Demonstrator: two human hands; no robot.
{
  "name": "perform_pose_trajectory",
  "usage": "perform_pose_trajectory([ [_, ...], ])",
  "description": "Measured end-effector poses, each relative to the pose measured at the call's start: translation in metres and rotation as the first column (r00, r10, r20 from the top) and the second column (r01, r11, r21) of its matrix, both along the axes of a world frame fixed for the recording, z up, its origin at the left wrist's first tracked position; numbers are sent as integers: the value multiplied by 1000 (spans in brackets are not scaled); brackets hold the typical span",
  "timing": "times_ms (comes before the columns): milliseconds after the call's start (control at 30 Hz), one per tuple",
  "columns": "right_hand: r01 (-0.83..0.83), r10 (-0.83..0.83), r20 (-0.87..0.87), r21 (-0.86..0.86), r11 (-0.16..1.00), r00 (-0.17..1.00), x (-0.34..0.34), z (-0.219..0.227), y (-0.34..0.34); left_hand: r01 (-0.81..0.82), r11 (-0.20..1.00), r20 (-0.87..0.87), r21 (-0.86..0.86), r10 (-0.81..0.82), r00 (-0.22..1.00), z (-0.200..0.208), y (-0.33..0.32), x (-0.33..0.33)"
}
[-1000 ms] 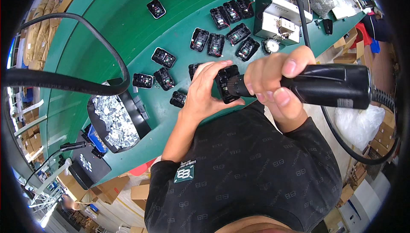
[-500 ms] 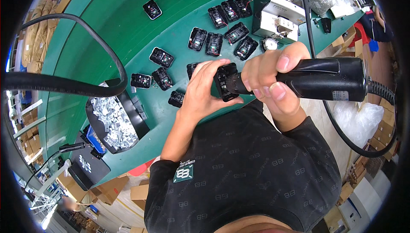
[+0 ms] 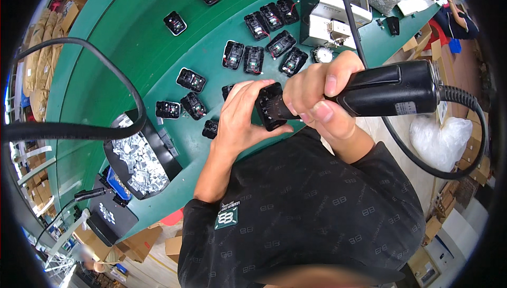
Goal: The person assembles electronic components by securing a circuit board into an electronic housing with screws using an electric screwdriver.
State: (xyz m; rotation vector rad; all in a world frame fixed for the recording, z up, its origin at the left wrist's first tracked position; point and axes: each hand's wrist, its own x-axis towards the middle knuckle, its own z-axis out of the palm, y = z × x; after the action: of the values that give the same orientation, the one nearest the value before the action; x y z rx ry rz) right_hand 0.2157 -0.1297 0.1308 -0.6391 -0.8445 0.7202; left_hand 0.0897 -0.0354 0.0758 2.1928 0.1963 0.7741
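Note:
My left hand (image 3: 236, 118) grips a black plastic housing (image 3: 270, 107) by its edges, fingers on the far side and thumb below. A corded black electric screwdriver (image 3: 393, 88) is wrapped in my right hand (image 3: 326, 90), lying sideways with its tip end toward the housing's open face. My right fingers hide part of that end, so I cannot tell whether the bit touches a screw. Beyond my hands, several similar black housings with small circuit boards and red wires lie on the green table, among them one housing (image 3: 253, 59) just past my left fingers.
A white and black screw feeder (image 3: 330, 11) stands at the far right. At the left, a black tray (image 3: 112, 156) holds many small metal pieces, beside a blue bin (image 3: 117, 183). A green conveyor (image 3: 124, 34) curves behind. A thick black cable (image 3: 124, 74) loops across the left.
The view has shifted slightly, so the table things sit further left. Both hands keep their hold, and the screwdriver stays against or near the housing.

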Motion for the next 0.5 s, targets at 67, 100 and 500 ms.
perform_pose_trajectory([
  [67,-22,25,-39,79,997,999,3,-4,-1,6,1000,3,-21,-6,1000,-1,0,3],
  [100,-15,16,-7,80,997,1000,5,-9,-1,6,1000,-44,-17,-7,999,-3,1,5],
  [500,626,-635,124,105,773,763,122,-16,-33,-85,941,-377,-327,-48,925,-31,-14,-14],
])
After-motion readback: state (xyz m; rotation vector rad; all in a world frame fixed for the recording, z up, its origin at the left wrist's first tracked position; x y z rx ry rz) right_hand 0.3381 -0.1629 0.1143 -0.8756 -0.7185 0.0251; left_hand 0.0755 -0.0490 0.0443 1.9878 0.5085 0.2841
